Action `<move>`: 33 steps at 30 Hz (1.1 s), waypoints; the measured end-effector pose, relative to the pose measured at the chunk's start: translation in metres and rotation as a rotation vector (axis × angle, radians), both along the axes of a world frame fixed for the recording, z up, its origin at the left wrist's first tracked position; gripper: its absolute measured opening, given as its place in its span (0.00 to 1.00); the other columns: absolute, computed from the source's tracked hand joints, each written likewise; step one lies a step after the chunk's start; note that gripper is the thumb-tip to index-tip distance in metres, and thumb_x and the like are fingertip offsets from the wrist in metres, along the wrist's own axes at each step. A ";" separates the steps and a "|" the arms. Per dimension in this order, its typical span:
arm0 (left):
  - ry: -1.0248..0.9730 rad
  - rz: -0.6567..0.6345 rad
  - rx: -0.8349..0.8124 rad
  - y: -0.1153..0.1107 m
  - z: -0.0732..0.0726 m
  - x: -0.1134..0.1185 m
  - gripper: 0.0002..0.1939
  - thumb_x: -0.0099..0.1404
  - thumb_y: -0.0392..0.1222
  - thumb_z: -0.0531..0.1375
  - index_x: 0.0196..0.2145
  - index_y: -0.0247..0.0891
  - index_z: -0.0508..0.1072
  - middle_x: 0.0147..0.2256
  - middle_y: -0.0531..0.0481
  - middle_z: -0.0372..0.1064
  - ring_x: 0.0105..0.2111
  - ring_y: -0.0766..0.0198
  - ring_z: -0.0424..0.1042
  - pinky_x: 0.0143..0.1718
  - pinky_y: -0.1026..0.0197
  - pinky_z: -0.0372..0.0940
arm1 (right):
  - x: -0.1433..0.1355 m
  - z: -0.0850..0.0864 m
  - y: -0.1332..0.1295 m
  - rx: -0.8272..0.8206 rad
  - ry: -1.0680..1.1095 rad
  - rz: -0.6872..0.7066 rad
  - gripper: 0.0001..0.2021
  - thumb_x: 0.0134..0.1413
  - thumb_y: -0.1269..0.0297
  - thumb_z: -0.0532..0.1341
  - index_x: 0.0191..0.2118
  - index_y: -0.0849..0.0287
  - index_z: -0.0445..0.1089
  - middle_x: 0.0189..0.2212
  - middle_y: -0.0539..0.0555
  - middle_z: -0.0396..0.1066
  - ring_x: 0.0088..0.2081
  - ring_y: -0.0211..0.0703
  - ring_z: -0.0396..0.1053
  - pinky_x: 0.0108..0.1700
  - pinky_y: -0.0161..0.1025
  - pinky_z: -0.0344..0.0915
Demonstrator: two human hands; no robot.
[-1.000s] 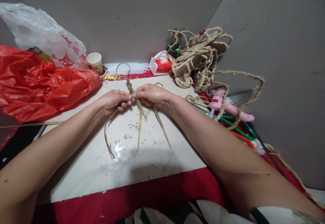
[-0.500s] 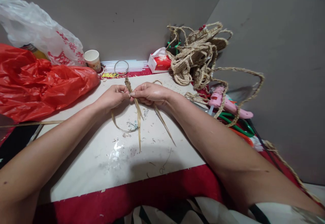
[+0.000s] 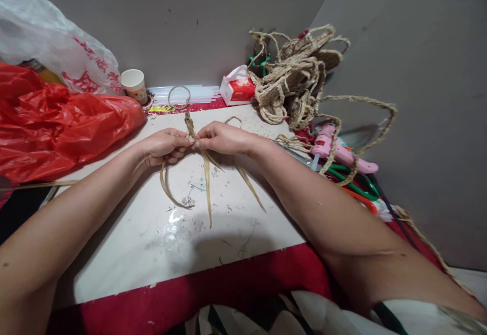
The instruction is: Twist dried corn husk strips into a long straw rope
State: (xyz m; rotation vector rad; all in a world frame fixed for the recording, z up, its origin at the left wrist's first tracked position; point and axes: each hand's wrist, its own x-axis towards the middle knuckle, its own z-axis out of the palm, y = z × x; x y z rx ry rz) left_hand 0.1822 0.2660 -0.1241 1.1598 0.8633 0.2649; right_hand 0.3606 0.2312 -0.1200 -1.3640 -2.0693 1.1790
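A short braided piece of dry straw [image 3: 189,124] points up and away between my two hands, over the white board [image 3: 144,244]. My left hand [image 3: 166,145] pinches its near end from the left, with the fingers curled. From the right, my right hand [image 3: 220,138] pinches the same end, and the fingertips of both hands nearly meet. Loose flat strands [image 3: 207,188] hang from the braid toward me. One strand [image 3: 167,193] curves below my left hand, and another [image 3: 251,188] slants down below my right hand. The exact grip at the fingertips is partly hidden.
Red bag [image 3: 64,127] and white plastic bag [image 3: 57,41] lie left, beside a paper cup [image 3: 134,85]. Clear sticks [image 3: 201,94], a wire ring [image 3: 179,97] and tissue box [image 3: 238,89] line the back. Coiled rope [image 3: 292,76] and a pink glue gun [image 3: 335,147] are right.
My left hand's fingers have curled more under the braid's end. The left strand has swung out into a wider curve, and the strands below my right hand have shifted. The view has moved slightly.
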 end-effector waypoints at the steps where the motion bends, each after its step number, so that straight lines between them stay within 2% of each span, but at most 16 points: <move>1: 0.012 0.006 0.006 0.000 0.000 0.001 0.09 0.57 0.35 0.61 0.22 0.35 0.64 0.15 0.60 0.45 0.11 0.78 0.43 0.10 0.73 0.39 | -0.002 0.002 -0.002 0.027 -0.042 -0.007 0.11 0.53 0.70 0.56 0.21 0.63 0.59 0.17 0.43 0.50 0.20 0.28 0.46 0.23 0.31 0.44; 5: 0.067 0.074 0.030 -0.003 0.002 0.006 0.09 0.58 0.32 0.58 0.22 0.35 0.64 0.14 0.61 0.44 0.10 0.78 0.42 0.10 0.73 0.37 | -0.003 0.010 -0.007 0.037 -0.184 -0.002 0.07 0.51 0.74 0.55 0.23 0.63 0.62 0.18 0.45 0.52 0.21 0.30 0.50 0.24 0.31 0.46; 8: 0.080 0.110 0.049 -0.005 0.003 0.007 0.10 0.59 0.31 0.57 0.21 0.35 0.64 0.12 0.61 0.44 0.09 0.78 0.42 0.10 0.73 0.37 | 0.005 0.017 -0.006 0.038 -0.236 0.025 0.05 0.51 0.71 0.58 0.27 0.64 0.68 0.20 0.47 0.58 0.23 0.32 0.53 0.25 0.32 0.49; 11: 0.079 0.128 0.062 -0.006 0.003 0.007 0.10 0.59 0.31 0.57 0.21 0.34 0.65 0.12 0.61 0.44 0.09 0.78 0.42 0.10 0.72 0.37 | 0.014 0.021 -0.003 0.052 -0.276 0.001 0.07 0.52 0.67 0.59 0.28 0.64 0.72 0.21 0.49 0.64 0.24 0.33 0.56 0.27 0.32 0.51; 17: 0.084 0.130 0.073 -0.007 0.003 0.008 0.09 0.60 0.30 0.56 0.22 0.34 0.66 0.12 0.61 0.44 0.09 0.78 0.41 0.10 0.72 0.37 | 0.017 0.022 0.000 0.016 -0.323 -0.028 0.08 0.54 0.70 0.58 0.28 0.64 0.73 0.24 0.53 0.70 0.26 0.35 0.61 0.29 0.32 0.54; 23: 0.070 0.120 0.075 -0.006 0.002 0.007 0.08 0.59 0.31 0.57 0.22 0.34 0.67 0.12 0.61 0.44 0.09 0.78 0.41 0.11 0.71 0.36 | 0.014 0.025 -0.003 -0.008 -0.330 -0.023 0.09 0.55 0.69 0.58 0.24 0.63 0.69 0.19 0.50 0.65 0.22 0.33 0.59 0.26 0.31 0.53; 27: 0.068 0.128 0.063 -0.005 0.002 0.006 0.08 0.58 0.31 0.57 0.22 0.35 0.66 0.12 0.62 0.44 0.09 0.78 0.41 0.11 0.71 0.36 | 0.009 0.014 -0.003 -0.167 -0.112 -0.021 0.15 0.60 0.61 0.55 0.23 0.61 0.61 0.14 0.46 0.57 0.16 0.30 0.53 0.19 0.31 0.49; 30: 0.069 0.127 0.055 -0.005 0.002 0.006 0.08 0.58 0.31 0.58 0.22 0.36 0.65 0.12 0.62 0.44 0.10 0.78 0.41 0.11 0.72 0.36 | 0.007 0.003 0.001 -0.254 0.026 -0.033 0.13 0.61 0.62 0.55 0.26 0.61 0.61 0.15 0.43 0.53 0.14 0.28 0.49 0.17 0.29 0.45; 33: 0.068 0.119 0.059 -0.005 0.002 0.007 0.08 0.58 0.31 0.58 0.23 0.36 0.65 0.12 0.62 0.44 0.10 0.78 0.41 0.11 0.71 0.35 | 0.006 0.001 0.004 -0.282 0.050 -0.055 0.12 0.61 0.63 0.55 0.26 0.61 0.60 0.15 0.43 0.51 0.14 0.26 0.46 0.16 0.29 0.41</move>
